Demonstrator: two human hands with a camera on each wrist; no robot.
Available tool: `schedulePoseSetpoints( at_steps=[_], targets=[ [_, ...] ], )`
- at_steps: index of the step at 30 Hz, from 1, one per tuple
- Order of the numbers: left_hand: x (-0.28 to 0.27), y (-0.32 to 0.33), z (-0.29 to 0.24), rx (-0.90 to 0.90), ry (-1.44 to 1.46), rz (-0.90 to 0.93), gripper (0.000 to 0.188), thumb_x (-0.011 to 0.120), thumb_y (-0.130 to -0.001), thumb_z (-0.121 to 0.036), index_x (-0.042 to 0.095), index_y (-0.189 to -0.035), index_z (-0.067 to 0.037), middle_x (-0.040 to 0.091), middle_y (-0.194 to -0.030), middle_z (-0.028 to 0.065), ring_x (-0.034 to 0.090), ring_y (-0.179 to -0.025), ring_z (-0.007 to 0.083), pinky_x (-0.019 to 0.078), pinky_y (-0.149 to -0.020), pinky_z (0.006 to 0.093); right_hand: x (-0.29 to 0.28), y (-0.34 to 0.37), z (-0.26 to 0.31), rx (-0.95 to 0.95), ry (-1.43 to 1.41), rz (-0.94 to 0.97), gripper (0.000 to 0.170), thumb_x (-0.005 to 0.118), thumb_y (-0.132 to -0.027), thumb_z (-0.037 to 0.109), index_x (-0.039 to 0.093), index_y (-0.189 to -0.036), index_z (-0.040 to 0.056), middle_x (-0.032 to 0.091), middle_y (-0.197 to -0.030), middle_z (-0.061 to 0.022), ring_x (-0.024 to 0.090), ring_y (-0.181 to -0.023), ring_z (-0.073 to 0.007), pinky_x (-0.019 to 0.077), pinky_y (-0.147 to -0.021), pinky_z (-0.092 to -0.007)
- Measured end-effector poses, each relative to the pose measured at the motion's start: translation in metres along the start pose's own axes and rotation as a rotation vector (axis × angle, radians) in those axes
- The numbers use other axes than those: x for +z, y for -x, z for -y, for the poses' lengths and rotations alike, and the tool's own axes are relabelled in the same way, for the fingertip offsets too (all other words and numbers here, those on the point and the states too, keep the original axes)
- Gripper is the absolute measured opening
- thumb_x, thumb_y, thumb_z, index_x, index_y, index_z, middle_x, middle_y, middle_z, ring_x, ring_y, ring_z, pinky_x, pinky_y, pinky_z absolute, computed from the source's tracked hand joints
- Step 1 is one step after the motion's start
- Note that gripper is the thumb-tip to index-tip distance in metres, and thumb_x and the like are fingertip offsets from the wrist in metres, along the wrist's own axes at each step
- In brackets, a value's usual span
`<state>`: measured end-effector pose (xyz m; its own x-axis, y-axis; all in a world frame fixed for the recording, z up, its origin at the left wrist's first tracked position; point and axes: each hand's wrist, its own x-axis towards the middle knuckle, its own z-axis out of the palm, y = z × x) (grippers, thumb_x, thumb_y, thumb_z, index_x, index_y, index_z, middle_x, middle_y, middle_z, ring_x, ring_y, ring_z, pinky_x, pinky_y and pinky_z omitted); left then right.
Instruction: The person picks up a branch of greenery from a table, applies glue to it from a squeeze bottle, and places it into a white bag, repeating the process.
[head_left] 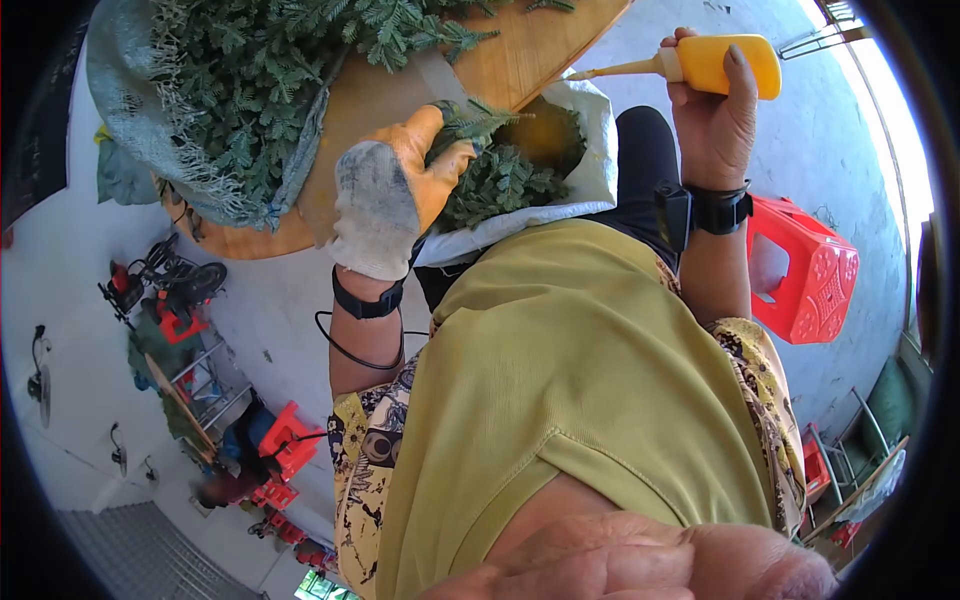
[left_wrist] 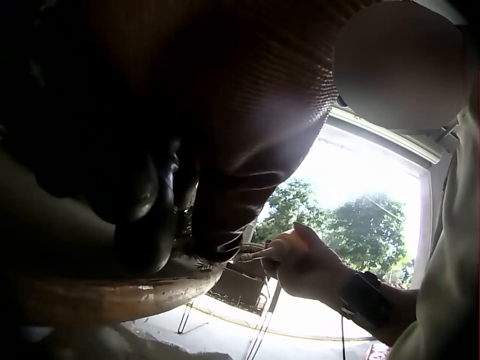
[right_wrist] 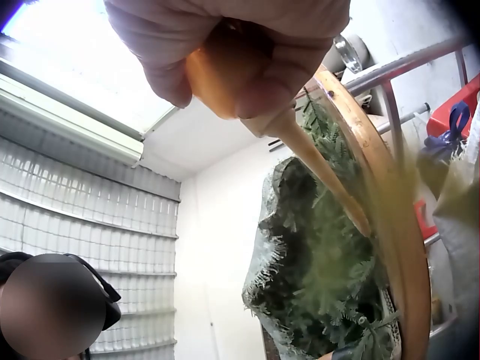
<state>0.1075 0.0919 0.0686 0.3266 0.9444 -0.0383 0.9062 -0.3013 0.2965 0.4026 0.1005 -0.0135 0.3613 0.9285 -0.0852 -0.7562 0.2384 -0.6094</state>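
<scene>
My left hand, in a grey and orange work glove, pinches a short green fir sprig between thumb and fingers. Beneath it, a white woven bag stands with its mouth open and more fir sprigs inside. Out to the right, my bare right hand grips a yellow squeeze bottle, held nearly level. Its long, thin nozzle points left toward the table edge and the bag's mouth. In the left wrist view the glove is dark and hides most of the sprig.
A wooden table lies ahead, with a large green woven sack spilling fir branches over its left side. A red plastic stool stands to the right. Further left are a parked motorbike and red stools.
</scene>
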Motion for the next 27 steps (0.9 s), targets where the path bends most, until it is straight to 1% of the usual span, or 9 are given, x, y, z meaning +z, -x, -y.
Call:
schedulePoseSetpoints(
  at_steps=[3, 5, 9, 11, 13, 15, 20, 23, 27],
  targets=[
    [0.006, 0.013, -0.007, 0.071, 0.029, 0.05, 0.025, 0.075, -0.077, -0.021, 0.066, -0.094, -0.004, 0.065, -0.078, 0.0192, 0.064, -0.07, 0.0375, 0.0493, -0.061, 0.0412, -0.002, 0.003, 0.002, -0.005, 0.054, 0.053, 0.044, 0.063, -0.093, 0.026, 0.047, -0.121, -0.0039, 0.06, -0.116, -0.0235, 0.059, -0.11, -0.0341, 0.0519, -0.065, -0.0277],
    [0.012, 0.021, -0.006, 0.122, 0.09, 0.031, 0.024, 0.076, -0.076, -0.019, 0.067, -0.094, -0.004, 0.066, -0.08, 0.0181, 0.063, -0.069, 0.0374, 0.0505, -0.062, 0.0394, 0.008, 0.005, -0.001, -0.034, 0.075, -0.052, 0.038, 0.064, -0.092, 0.035, 0.061, -0.107, 0.0006, 0.066, -0.093, -0.0137, 0.063, -0.075, -0.0211, 0.0468, -0.05, -0.0241],
    [0.013, 0.033, -0.005, 0.087, 0.27, 0.091, 0.03, 0.078, -0.08, -0.018, 0.067, -0.101, 0.0, 0.068, -0.078, 0.0158, 0.065, -0.066, 0.0218, 0.05, -0.062, 0.0337, -0.005, 0.004, -0.003, -0.045, 0.072, 0.025, 0.037, 0.062, -0.094, 0.034, 0.06, -0.107, -0.0006, 0.065, -0.095, -0.0166, 0.062, -0.075, -0.0224, 0.0459, -0.047, -0.0243],
    [0.011, 0.035, -0.005, 0.071, 0.313, 0.063, 0.03, 0.078, -0.081, -0.017, 0.067, -0.104, 0.0, 0.068, -0.078, 0.0128, 0.062, -0.067, 0.0172, 0.0498, -0.064, 0.0316, -0.009, 0.001, -0.001, -0.022, 0.067, 0.056, 0.042, 0.063, -0.093, 0.026, 0.048, -0.12, -0.0033, 0.06, -0.115, -0.0234, 0.06, -0.108, -0.0342, 0.0512, -0.063, -0.0269],
    [0.004, 0.03, -0.005, 0.062, 0.344, 0.021, 0.031, 0.077, -0.083, -0.017, 0.067, -0.106, 0.001, 0.069, -0.078, 0.0098, 0.059, -0.068, 0.0125, 0.0496, -0.065, 0.0295, -0.004, 0.001, 0.0, -0.029, 0.025, 0.044, 0.038, 0.063, -0.093, 0.024, 0.051, -0.115, -0.0038, 0.063, -0.109, -0.0229, 0.063, -0.1, -0.0328, 0.051, -0.06, -0.0287],
    [-0.005, 0.026, -0.005, -0.267, 0.419, -0.221, 0.028, 0.075, -0.086, -0.016, 0.068, -0.108, 0.0, 0.068, -0.08, 0.003, 0.055, -0.07, 0.0098, 0.0489, -0.067, 0.0265, -0.002, 0.002, 0.0, -0.028, -0.02, 0.027, 0.033, 0.063, -0.093, 0.023, 0.055, -0.11, -0.0042, 0.067, -0.104, -0.0223, 0.066, -0.093, -0.0314, 0.0509, -0.057, -0.0305],
    [-0.028, -0.019, 0.021, -0.111, 0.219, -0.605, 0.036, 0.077, -0.081, -0.026, 0.066, -0.105, -0.002, 0.07, -0.084, 0.0179, 0.065, -0.072, 0.0336, 0.0509, -0.066, 0.0392, 0.006, 0.005, 0.0, -0.027, 0.041, -0.007, 0.036, 0.064, -0.092, 0.025, 0.055, -0.109, -0.0054, 0.066, -0.103, -0.0217, 0.066, -0.09, -0.0284, 0.0486, -0.056, -0.0272],
    [-0.035, -0.03, 0.002, -0.061, 0.056, -0.563, 0.037, 0.079, -0.08, -0.024, 0.068, -0.107, -0.002, 0.071, -0.087, 0.0132, 0.065, -0.073, 0.0194, 0.0523, -0.071, 0.0322, 0.006, 0.005, -0.001, -0.015, 0.052, -0.012, 0.037, 0.064, -0.092, 0.026, 0.056, -0.109, -0.0057, 0.066, -0.102, -0.021, 0.065, -0.089, -0.0273, 0.0484, -0.056, -0.0271],
    [-0.024, -0.049, 0.001, -0.095, -0.248, -0.461, 0.04, 0.077, -0.08, -0.033, 0.068, -0.105, -0.002, 0.069, -0.085, 0.0221, 0.067, -0.073, 0.0345, 0.0521, -0.068, 0.0386, 0.006, 0.004, -0.001, 0.004, 0.039, -0.015, 0.038, 0.064, -0.091, 0.027, 0.058, -0.107, -0.0063, 0.066, -0.102, -0.0207, 0.065, -0.087, -0.0265, 0.0476, -0.056, -0.027]
  ],
)
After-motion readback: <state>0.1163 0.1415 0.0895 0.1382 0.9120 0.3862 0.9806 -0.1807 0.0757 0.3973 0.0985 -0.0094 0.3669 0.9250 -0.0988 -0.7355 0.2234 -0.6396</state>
